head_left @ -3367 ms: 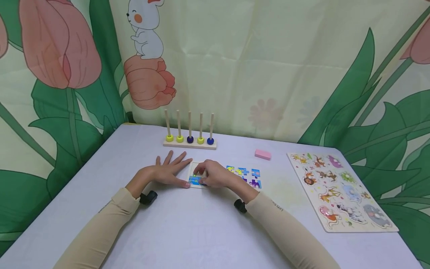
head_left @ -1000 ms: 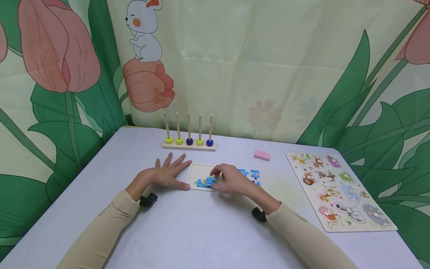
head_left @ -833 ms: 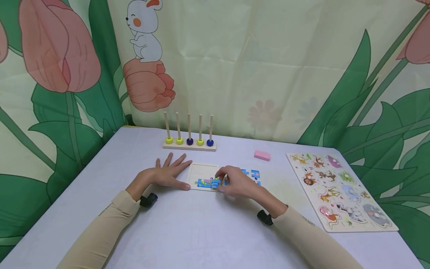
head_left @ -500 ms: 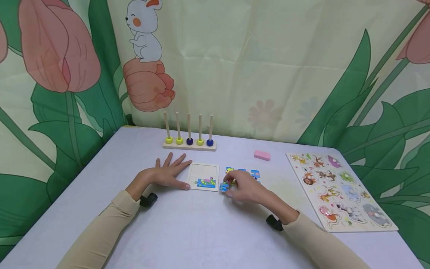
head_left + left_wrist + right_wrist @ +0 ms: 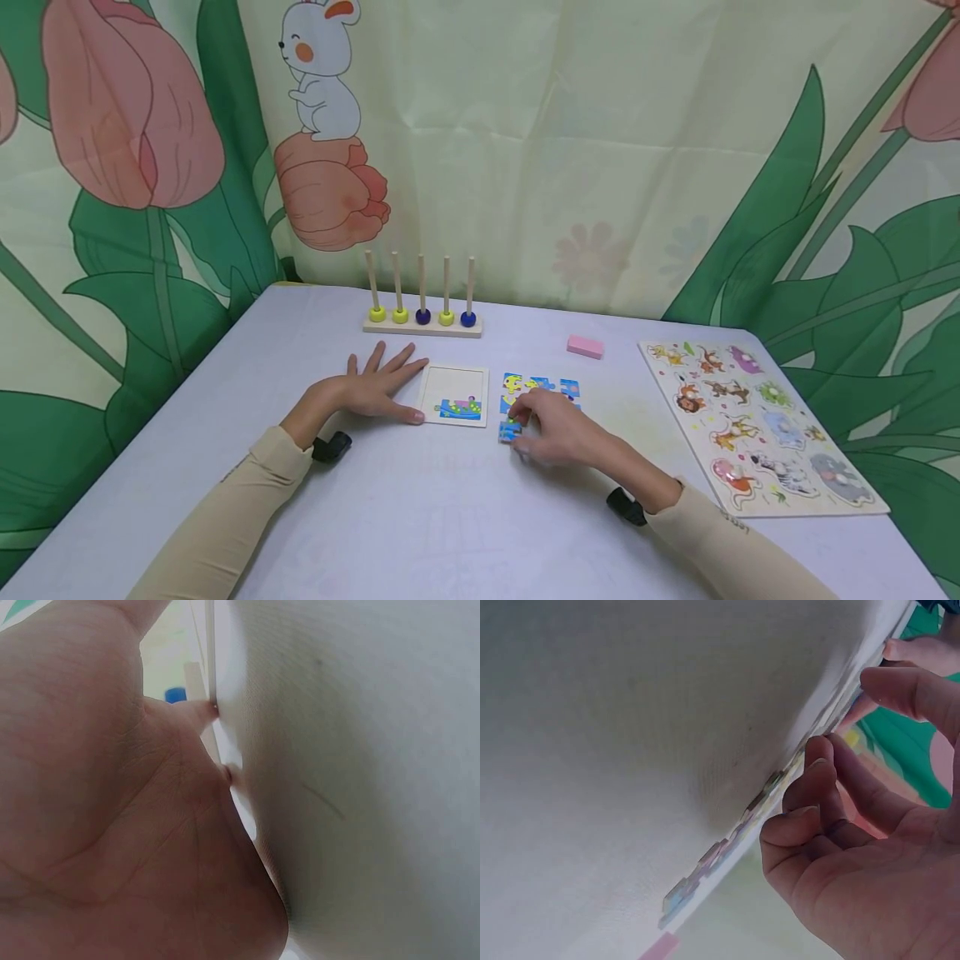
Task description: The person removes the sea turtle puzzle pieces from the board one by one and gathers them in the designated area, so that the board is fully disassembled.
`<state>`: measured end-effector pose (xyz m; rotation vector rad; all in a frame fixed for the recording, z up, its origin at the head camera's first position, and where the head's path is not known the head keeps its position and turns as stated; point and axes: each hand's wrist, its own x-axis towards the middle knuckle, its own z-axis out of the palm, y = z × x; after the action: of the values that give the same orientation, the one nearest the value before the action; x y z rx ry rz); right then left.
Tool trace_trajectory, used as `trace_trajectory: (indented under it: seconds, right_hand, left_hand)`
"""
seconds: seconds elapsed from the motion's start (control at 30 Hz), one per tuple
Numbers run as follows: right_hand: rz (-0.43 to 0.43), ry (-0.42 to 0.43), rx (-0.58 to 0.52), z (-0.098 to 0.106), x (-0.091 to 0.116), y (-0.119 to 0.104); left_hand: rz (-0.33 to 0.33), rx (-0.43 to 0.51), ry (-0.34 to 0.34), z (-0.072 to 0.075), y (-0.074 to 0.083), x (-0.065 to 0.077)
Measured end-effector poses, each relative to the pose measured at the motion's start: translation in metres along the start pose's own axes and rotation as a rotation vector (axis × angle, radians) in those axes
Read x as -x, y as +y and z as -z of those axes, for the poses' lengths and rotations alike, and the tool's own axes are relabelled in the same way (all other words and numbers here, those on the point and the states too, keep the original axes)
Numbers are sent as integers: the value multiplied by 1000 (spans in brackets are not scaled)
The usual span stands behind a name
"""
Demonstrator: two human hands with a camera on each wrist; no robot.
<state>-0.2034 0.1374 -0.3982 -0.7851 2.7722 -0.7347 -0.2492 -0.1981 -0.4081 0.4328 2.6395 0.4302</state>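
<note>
A square wooden puzzle tray (image 5: 457, 377) lies mid-table with a joined blue, green and pink strip of puzzle pieces (image 5: 459, 408) at its bottom. My left hand (image 5: 371, 390) rests beside it, fingers spread, fingertip and thumb at its left edge. In the left wrist view, that palm (image 5: 112, 787) is close to the cloth. My right hand (image 5: 558, 427) has a blue puzzle piece (image 5: 508, 432) between curled index finger and thumb, low at the table. The right wrist view shows this hand (image 5: 870, 825) near the table; the piece is hard to make out there.
Several puzzle pieces (image 5: 542, 384) lie behind the right hand, partly covered by it. A bead-peg stand (image 5: 423, 327) stands at the back. A pink block (image 5: 585, 347) lies back right, and an animal puzzle board (image 5: 750, 417) at the far right.
My right hand has moved right and toward me, carrying the blue piece from over the tray to the table right of it. The left hand stays put.
</note>
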Motion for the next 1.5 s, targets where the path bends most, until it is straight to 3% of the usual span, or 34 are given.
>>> trace_trajectory:
  seconds: [0.5,1.5]
  right_hand:
    - [-2,-10,61,-2,0,0]
    - [55,-8,55,-2,2,3]
  left_hand:
    - [1,13,-6,-1,-2,0]
    - [-2,4,3,-2,-2,-2]
